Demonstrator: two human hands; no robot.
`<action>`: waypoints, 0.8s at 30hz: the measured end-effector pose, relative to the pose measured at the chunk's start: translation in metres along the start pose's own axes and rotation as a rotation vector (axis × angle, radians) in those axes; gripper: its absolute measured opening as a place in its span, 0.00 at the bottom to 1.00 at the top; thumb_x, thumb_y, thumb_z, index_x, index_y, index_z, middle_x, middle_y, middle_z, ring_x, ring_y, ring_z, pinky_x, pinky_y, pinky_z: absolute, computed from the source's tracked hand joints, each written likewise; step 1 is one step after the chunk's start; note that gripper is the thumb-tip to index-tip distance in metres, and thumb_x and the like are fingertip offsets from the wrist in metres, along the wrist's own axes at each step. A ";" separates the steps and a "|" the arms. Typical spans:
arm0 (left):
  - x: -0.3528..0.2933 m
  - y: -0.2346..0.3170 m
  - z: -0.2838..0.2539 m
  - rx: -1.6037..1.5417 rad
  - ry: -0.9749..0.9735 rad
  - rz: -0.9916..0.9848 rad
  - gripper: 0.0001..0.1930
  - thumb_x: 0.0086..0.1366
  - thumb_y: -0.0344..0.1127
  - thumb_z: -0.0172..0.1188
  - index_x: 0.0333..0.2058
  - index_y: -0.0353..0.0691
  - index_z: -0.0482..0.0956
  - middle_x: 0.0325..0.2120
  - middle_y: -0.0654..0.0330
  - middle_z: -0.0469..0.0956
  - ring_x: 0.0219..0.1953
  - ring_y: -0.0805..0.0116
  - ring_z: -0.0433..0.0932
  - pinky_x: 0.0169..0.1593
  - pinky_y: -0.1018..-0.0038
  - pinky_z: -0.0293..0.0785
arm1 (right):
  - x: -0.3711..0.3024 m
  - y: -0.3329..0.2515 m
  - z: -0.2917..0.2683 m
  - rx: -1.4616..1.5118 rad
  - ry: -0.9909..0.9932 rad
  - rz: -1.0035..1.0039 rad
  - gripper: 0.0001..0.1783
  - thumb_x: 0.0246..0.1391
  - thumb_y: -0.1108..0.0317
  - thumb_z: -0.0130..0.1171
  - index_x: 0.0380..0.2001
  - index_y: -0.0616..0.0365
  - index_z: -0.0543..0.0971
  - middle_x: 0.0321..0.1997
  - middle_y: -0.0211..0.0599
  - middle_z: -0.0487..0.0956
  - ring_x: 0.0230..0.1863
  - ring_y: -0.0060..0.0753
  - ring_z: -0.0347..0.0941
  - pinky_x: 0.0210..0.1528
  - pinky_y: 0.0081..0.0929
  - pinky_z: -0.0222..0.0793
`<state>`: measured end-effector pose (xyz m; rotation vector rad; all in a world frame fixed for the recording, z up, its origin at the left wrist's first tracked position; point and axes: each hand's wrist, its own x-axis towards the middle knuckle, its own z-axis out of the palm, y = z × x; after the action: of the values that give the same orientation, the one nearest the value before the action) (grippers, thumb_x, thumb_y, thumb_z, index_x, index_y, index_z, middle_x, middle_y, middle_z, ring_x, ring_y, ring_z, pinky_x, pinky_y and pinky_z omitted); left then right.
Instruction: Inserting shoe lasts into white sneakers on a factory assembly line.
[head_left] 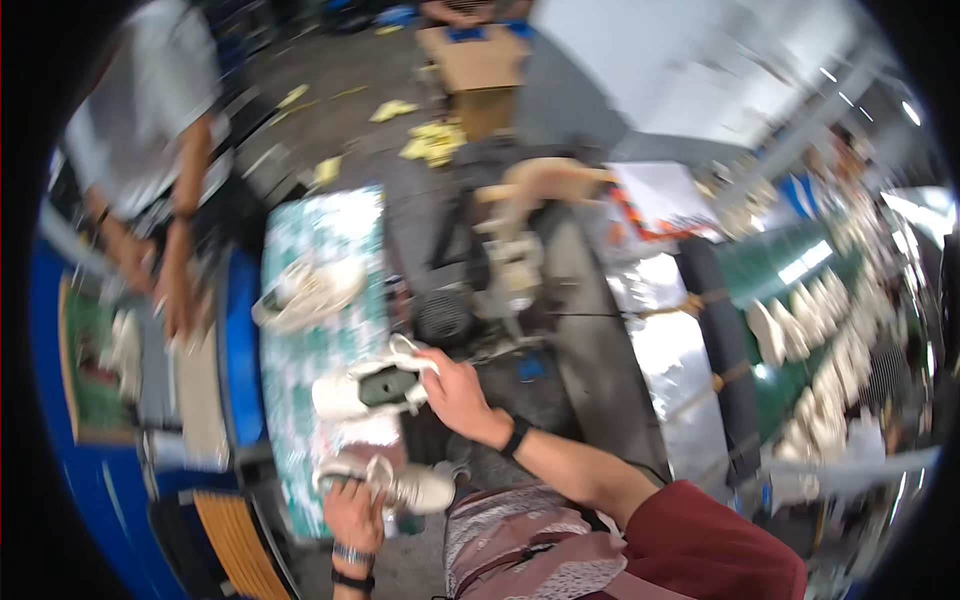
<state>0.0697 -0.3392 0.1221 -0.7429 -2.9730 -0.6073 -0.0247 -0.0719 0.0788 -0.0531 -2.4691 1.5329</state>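
Far end of the table: far shoe, apart from both hands. Near end: left hand, closed on the near shoe — finger contact blurred, toe seemingly rightward, past the table's right edge. At the table's middle: middle shoe, gripped at the heel end by the right hand, just off the table's right edge. Key relation, as judged: middle shoe's long axis crosswise to the table, toe leftward from the grip — right hand nearer. Contact with table beneath: cannot tell.

No lettering can be read; the orange-and-white sheet right of the upper centre is too blurred to decipher.
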 end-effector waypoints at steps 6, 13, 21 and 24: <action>0.030 0.097 0.008 -0.046 -0.193 0.147 0.11 0.51 0.32 0.70 0.21 0.41 0.73 0.22 0.54 0.71 0.31 0.47 0.73 0.34 0.56 0.67 | -0.134 0.022 -0.277 0.439 0.529 0.672 0.18 0.65 0.74 0.48 0.55 0.63 0.77 0.30 0.33 0.80 0.20 0.19 0.74 0.22 0.21 0.73; 0.123 0.245 0.048 -0.092 -0.110 0.489 0.11 0.51 0.33 0.72 0.24 0.41 0.74 0.23 0.58 0.70 0.30 0.55 0.72 0.33 0.61 0.69 | -0.226 0.199 -0.435 0.161 0.781 0.662 0.21 0.70 0.67 0.47 0.61 0.63 0.68 0.29 0.36 0.80 0.25 0.26 0.78 0.27 0.23 0.74; 0.174 0.352 0.061 -0.422 0.080 0.583 0.11 0.52 0.34 0.72 0.25 0.39 0.76 0.24 0.59 0.72 0.29 0.57 0.74 0.32 0.63 0.71 | -0.158 0.103 -0.347 1.584 0.212 0.682 0.41 0.66 0.44 0.52 0.72 0.58 0.58 0.67 0.52 0.71 0.63 0.43 0.72 0.69 0.42 0.63; 0.167 0.343 0.064 -0.431 0.080 0.471 0.12 0.54 0.35 0.72 0.26 0.37 0.77 0.25 0.56 0.73 0.30 0.54 0.74 0.34 0.63 0.71 | -0.120 0.065 -0.346 1.708 -0.097 0.581 0.44 0.61 0.49 0.56 0.73 0.59 0.56 0.72 0.52 0.65 0.70 0.44 0.66 0.72 0.40 0.61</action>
<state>0.0830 0.0385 0.2068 -1.3480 -2.4698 -1.2052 0.1610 0.2434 0.1466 -0.3819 -0.4440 3.2533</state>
